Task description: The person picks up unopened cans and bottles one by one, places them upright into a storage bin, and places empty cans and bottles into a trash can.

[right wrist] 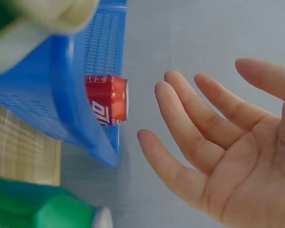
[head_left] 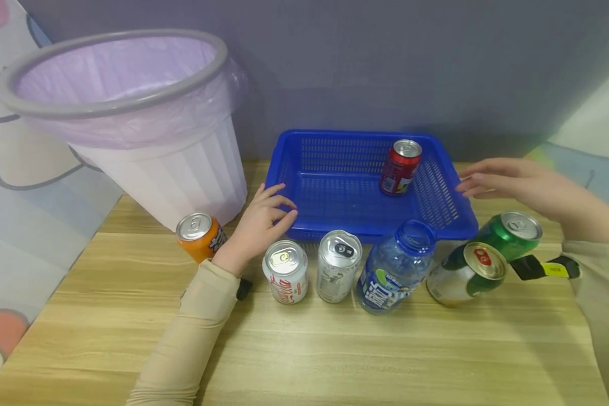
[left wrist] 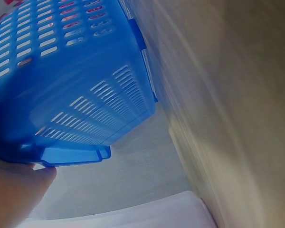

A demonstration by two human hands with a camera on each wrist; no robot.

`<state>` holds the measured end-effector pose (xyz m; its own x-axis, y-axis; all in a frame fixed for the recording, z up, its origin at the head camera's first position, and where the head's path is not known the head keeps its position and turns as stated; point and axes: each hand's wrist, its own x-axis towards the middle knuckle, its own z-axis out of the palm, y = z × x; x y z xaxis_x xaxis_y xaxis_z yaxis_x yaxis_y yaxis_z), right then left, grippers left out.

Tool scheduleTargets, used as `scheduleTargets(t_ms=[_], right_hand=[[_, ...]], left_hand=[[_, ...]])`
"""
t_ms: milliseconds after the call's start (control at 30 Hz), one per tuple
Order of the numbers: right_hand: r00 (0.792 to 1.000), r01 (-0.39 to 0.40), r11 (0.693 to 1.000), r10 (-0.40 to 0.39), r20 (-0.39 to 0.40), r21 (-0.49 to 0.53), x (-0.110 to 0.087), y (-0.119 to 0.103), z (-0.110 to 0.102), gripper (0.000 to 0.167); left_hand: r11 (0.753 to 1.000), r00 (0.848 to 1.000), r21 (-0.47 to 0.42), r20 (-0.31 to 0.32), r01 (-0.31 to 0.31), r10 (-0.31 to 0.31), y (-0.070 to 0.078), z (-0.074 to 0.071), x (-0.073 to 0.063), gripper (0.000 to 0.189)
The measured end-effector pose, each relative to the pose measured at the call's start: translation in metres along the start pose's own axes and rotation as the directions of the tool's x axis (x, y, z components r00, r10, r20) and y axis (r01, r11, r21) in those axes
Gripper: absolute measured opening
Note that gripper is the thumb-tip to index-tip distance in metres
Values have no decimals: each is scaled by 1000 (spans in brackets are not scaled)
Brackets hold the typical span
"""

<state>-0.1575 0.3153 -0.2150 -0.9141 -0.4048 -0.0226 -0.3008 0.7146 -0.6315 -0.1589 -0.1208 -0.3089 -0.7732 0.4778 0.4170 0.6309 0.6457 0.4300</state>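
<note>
Unclenched left hand (head_left: 260,224) and right hand (head_left: 520,179) flank the basket (head_left: 335,200), nine and three o'clock. Likely light, stiff: hold its rim (head_left: 274,160).

Coming straight down, you have open room over the left and middle of the basket (head_left: 330,197); the red can (head_left: 400,172) takes up its right part toward the back. A low approach from your side meets the white can (head_left: 286,276), silver can (head_left: 337,268), blue bottle (head_left: 391,276) and green-and-white can (head_left: 462,276), with little space between neighbours. Your left hand (head_left: 264,223) is at the left rim, hemmed by the bin (head_left: 193,169) and orange can (head_left: 199,237). Beside your right hand (head_left: 517,177), the green can (head_left: 507,234) obstructs the near side. The wall (head_left: 375,67) limits you behind.
</note>
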Motion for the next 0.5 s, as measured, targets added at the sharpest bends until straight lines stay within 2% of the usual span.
scheduleTargets(t_ms=[167, 233, 333, 433, 500], right_hand=[[999, -34, 999, 34, -6, -24, -6, 8, 4, 36], [999, -45, 999, 45, -18, 5, -9, 12, 7, 33], [998, 17, 991, -10, -57, 132, -13, 18, 14, 30], [992, 99, 959, -73, -106, 264, -19, 22, 22, 34], [980, 192, 904, -153, -129, 382, -22, 25, 27, 37]], left_hand=[[1000, 1000, 6, -4, -5, 5, 0, 0, 1, 38], [1000, 1000, 8, -5, -6, 6, 0, -1, 1, 38], [1000, 1000, 8, -5, -3, 3, 1, 0, 1, 39], [1000, 1000, 8, -2, 3, -3, 2, 0, 0, 38], [1000, 1000, 9, -2, 4, -4, 2, -1, 0, 38]])
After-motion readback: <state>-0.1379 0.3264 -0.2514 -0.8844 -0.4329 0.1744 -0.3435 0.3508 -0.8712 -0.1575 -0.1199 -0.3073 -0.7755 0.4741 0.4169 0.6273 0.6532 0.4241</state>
